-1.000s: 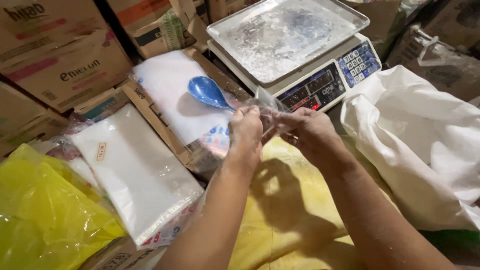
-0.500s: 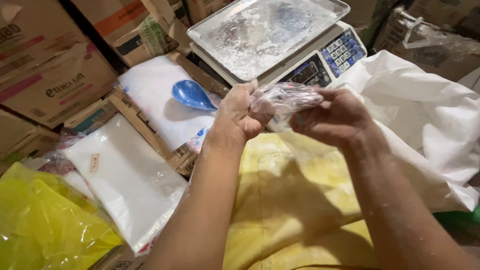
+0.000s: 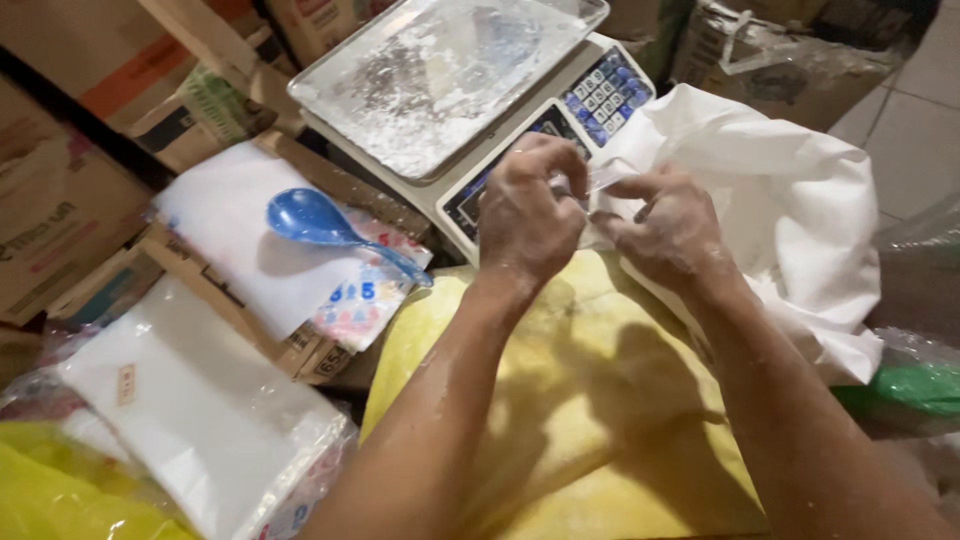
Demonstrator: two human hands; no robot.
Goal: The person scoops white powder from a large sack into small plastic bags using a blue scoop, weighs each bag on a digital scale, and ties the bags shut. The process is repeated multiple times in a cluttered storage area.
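Fingers (image 3: 560, 175) of both hands pinching clear bag (image 3: 600, 178): left hand (image 3: 530, 220) & right hand (image 3: 665, 225) gripping its mouth, apparently rubbing film apart, w/ bag hanging just above scale (image 3: 470, 110) keypad, beside white sack (image 3: 790, 210). Blue scoop (image 3: 315, 220) lying near, on bag stack.

Brown cartons (image 3: 60, 190) stack at nine o'clock. The scale's dark screen (image 3: 470, 195) sits at twelve, white sack (image 3: 800, 220) at two.

Stacked cardboard boxes (image 3: 60, 200) as support, digital scale (image 3: 470, 110) at twelve o'clock, blue spoon (image 3: 320, 222) on plastic bag packs (image 3: 240, 225) at ten o'clock, yellow sack (image 3: 560, 400) at six o'clock, white sack (image 3: 790, 210) at two o'clock.
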